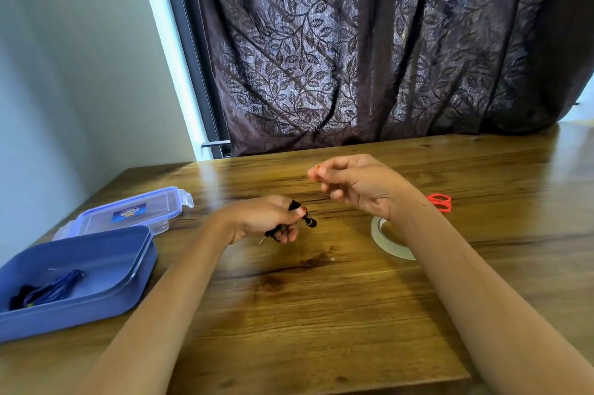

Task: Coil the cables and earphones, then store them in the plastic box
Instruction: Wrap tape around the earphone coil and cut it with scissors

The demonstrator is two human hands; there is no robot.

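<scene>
Wood surface, dark curtain behind. My left hand grips the black earphones bunched so the coil can't spring loose. Right hand raised, fingertips pinched; can't tell on what, prob tape, w/ the tape roll just below. Plastic box open at my left, blue cable already in, lid behind it.

On the table, the left hand gripped coiled black earphones. The right hand was raised beyond it, thumb and forefinger pinched together; whether they held anything could not be told. At the left sat an open blue box holding a coiled cable, its lid just behind. Tape and red scissors lay by the right wrist.
</scene>
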